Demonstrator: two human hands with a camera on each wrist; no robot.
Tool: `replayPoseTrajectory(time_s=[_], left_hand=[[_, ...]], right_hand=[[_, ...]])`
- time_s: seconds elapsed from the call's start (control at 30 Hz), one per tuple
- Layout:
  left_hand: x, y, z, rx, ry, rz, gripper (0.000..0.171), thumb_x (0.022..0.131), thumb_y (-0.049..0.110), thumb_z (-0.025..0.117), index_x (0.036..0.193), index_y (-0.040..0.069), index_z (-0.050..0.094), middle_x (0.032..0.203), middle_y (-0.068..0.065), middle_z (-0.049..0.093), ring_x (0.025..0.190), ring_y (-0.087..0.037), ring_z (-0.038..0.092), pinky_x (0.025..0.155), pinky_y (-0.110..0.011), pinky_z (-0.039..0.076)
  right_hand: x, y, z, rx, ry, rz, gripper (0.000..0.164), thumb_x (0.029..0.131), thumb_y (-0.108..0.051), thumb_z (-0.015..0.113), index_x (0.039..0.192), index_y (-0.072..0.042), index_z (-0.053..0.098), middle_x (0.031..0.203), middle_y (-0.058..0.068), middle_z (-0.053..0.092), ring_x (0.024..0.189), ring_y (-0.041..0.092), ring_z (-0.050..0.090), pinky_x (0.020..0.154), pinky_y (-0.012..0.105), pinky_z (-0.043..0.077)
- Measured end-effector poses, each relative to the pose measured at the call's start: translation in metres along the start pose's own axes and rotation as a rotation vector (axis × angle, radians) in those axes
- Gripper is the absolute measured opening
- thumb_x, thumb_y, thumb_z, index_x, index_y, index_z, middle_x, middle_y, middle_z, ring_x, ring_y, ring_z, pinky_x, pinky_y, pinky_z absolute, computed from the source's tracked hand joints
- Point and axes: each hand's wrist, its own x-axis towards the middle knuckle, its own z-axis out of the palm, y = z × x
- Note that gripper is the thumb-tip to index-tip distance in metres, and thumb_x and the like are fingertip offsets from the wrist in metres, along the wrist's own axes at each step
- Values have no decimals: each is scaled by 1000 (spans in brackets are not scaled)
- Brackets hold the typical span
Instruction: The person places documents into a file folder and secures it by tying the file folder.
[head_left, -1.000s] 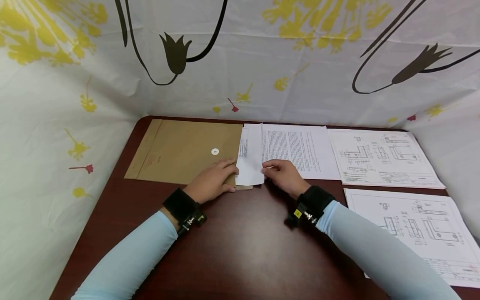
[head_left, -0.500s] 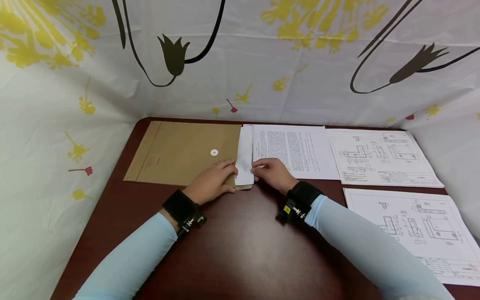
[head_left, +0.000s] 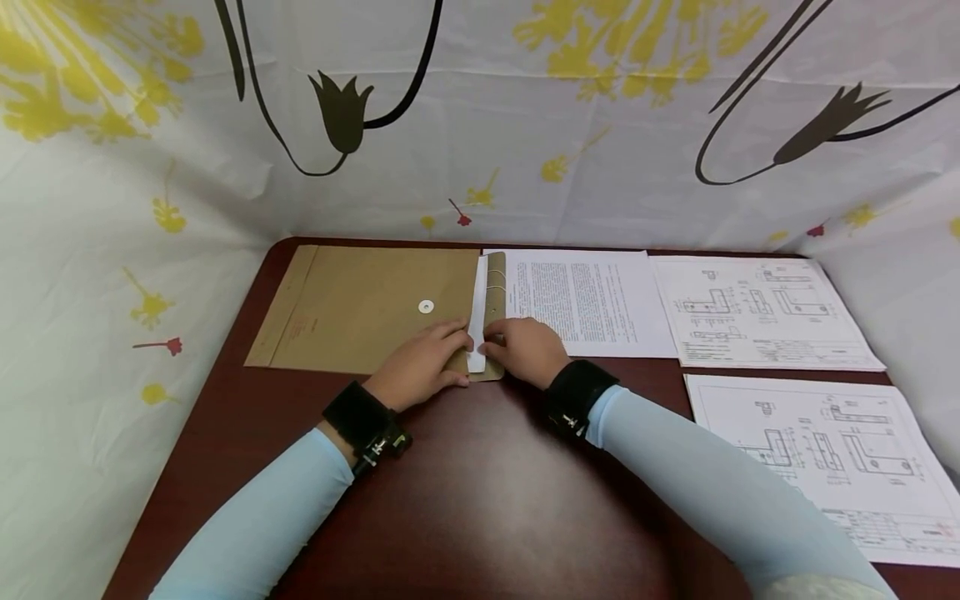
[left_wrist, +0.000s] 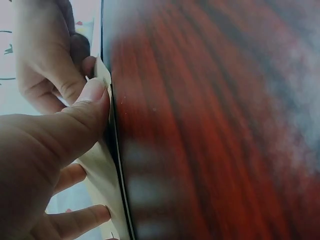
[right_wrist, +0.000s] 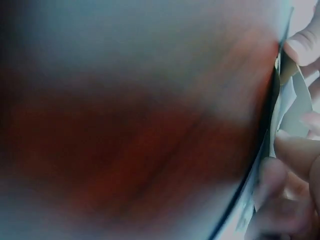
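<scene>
A brown document envelope [head_left: 360,304] with a white round button [head_left: 426,307] lies flat at the back left, its mouth facing right. My left hand [head_left: 423,358] holds the mouth's near corner, fingers on top and the thumb [left_wrist: 95,92] at the near edge. A narrow strip of white paper [head_left: 477,292] sticks out of the mouth, over the brown flap [head_left: 496,279] with string across it. My right hand [head_left: 528,348] pinches the strip's outer edge between thumb and fingers, close to the left fingertips. The rest of this paper is hidden inside the envelope.
Right of the flap lies a printed text page [head_left: 585,304]. Farther right are a stack of technical drawings [head_left: 765,312] and, nearer, another drawing sheet [head_left: 832,467], partly covered by the right sleeve. A patterned white cloth [head_left: 480,108] hangs behind the dark wooden table [head_left: 480,500].
My right hand has moved left, pushing the white paper deeper into the envelope; only a narrow strip shows now and the stringed flap is exposed. The left hand has stayed at the mouth.
</scene>
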Motion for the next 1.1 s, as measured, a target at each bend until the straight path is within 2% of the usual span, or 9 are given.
replayPoseTrajectory(time_s=[0.17, 0.37, 0.43, 0.53, 0.7, 0.9, 1.1], left_hand=[[0, -2, 1, -8, 10, 20, 40, 88, 38, 76, 119, 19, 61, 155, -11, 43, 143, -29, 41, 113, -45, 39], [-1, -4, 1, -48, 23, 25, 36, 87, 36, 77, 114, 18, 61, 155, -11, 43, 142, -28, 43, 111, -44, 42], [-2, -4, 0, -58, 20, 15, 36, 87, 36, 77, 113, 18, 60, 155, -11, 43, 141, -27, 44, 109, -43, 43], [-1, -4, 0, -45, 13, 17, 37, 88, 36, 77, 114, 17, 59, 155, -10, 44, 141, -27, 45, 109, -42, 44], [2, -2, 3, -26, 3, 38, 36, 89, 37, 76, 114, 18, 59, 155, -10, 44, 142, -27, 43, 112, -43, 40], [2, -2, 4, -17, -22, 46, 39, 88, 35, 76, 120, 17, 63, 154, -12, 44, 144, -28, 40, 115, -46, 36], [2, -2, 4, 25, -62, 37, 51, 91, 36, 73, 136, 18, 61, 153, -12, 47, 144, -29, 40, 118, -45, 31]], right_hand=[[4, -10, 3, -184, 40, -62, 25, 96, -42, 66, 105, -21, 75, 87, 1, 75, 81, 22, 71, 62, 41, 55], [6, -16, 7, -395, 75, -167, 29, 98, -44, 60, 82, -20, 66, 61, -1, 61, 56, 21, 62, 47, 43, 50], [5, -17, 8, -434, 76, -203, 29, 99, -43, 59, 83, -19, 63, 56, -1, 55, 51, 20, 58, 45, 43, 49], [2, -16, 8, -468, 67, -240, 26, 99, -43, 58, 94, -18, 64, 53, -2, 50, 47, 20, 54, 43, 42, 48], [-1, -11, 7, -463, 22, -240, 30, 100, -43, 58, 115, -18, 64, 54, -1, 51, 48, 21, 56, 44, 43, 49], [-3, -2, 5, -319, -70, -218, 38, 98, -45, 57, 123, -16, 56, 74, -1, 63, 66, 20, 66, 56, 43, 54], [-16, 11, -11, -181, -84, -252, 48, 99, -39, 59, 138, -13, 49, 90, 0, 68, 78, 15, 66, 71, 40, 56]])
